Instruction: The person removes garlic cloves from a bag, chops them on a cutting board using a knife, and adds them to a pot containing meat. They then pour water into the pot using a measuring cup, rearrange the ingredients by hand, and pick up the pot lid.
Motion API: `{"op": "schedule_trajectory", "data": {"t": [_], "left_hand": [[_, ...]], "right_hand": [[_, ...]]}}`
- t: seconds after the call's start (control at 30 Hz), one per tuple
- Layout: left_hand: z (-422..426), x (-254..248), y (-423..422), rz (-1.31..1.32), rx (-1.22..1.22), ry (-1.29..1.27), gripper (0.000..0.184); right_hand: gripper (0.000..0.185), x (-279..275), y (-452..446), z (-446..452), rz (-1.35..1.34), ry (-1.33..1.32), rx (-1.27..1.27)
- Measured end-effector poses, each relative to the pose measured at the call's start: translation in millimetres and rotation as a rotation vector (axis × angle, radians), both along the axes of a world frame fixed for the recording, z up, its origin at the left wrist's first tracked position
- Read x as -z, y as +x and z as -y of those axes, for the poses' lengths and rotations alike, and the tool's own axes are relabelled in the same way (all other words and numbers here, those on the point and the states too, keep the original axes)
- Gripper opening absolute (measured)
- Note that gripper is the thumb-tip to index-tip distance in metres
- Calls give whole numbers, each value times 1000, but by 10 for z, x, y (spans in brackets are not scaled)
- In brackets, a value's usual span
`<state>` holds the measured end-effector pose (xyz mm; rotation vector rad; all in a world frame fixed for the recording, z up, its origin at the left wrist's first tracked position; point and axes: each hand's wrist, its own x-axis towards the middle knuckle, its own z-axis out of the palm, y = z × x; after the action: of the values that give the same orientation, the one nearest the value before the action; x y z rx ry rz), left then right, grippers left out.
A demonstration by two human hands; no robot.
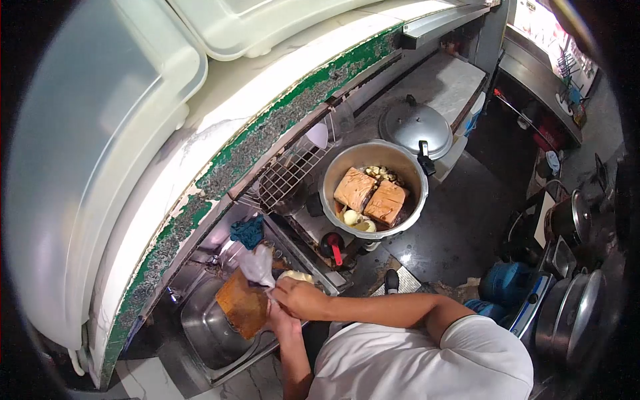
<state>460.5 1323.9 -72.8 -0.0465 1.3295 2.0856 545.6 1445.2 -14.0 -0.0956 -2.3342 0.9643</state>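
Observation:
My left hand [284, 321] is closed at the neck of a whitish plastic bag [257, 265], above the sink's edge. Against it, my right hand [301, 298] has its fingers pressed together at the same bag's gathered end. Behind the hands lies a worn brown board [241, 305], partly over the metal sink [212, 327]. A pale yellowish item [295, 275] shows just past my right hand. Farther off stands a large open pot [325, 175] holding two browned meat slabs [385, 203], peeled onions [351, 217] and chopped pieces.
A metal lid [415, 128] rests behind the pot. Beside the sink are a teal cloth [247, 231], a wire rack [291, 179] and a red-handled item [336, 253]. Stacked pots [575, 313] and blue containers [501, 283] stand at the right. A green-edged ledge [265, 137] runs along the left.

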Motion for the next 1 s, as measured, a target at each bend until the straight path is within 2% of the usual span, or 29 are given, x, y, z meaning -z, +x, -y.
{"op": "schedule_trajectory", "data": {"t": [0.03,0.13,0.23,0.33,0.37,0.47,0.5,0.6,0.63,0.77,0.87,0.9,1.0], "left_hand": [[-41,-101,72,6,-20,-16,39],[-151,-300,172,-188,-43,-126,34],[-169,-284,177,-363,-83,-138,26],[-84,-310,94,-591,34,-404,22],[-66,-459,90,-844,106,-626,19],[42,-675,23,-1003,277,-733,19],[57,-764,-4,-1183,387,-737,17],[115,-704,-10,-800,338,-322,15],[199,-463,-80,-624,313,-165,13],[160,-249,-30,-259,126,-37,16],[61,-284,58,-448,54,64,25],[87,-351,64,-283,37,92,34],[152,-429,55,-411,202,132,36]], "right_hand": [[32,45,-19,19,40,-27,0],[26,-62,47,4,86,-107,34],[24,-69,20,-96,-58,-115,71],[22,-47,-12,-142,-49,-175,104],[22,-40,-7,-166,-62,-196,91],[17,-26,3,-164,-85,-271,91],[16,-32,-3,-165,-84,-325,79],[13,-95,-50,-201,-79,-431,46],[13,-128,-72,-194,-75,-432,33],[18,-65,-112,-166,4,-393,15],[17,-67,-93,-154,35,-394,72],[16,-80,-83,-170,53,-466,51],[14,-142,-54,-179,101,-632,-21]]}}
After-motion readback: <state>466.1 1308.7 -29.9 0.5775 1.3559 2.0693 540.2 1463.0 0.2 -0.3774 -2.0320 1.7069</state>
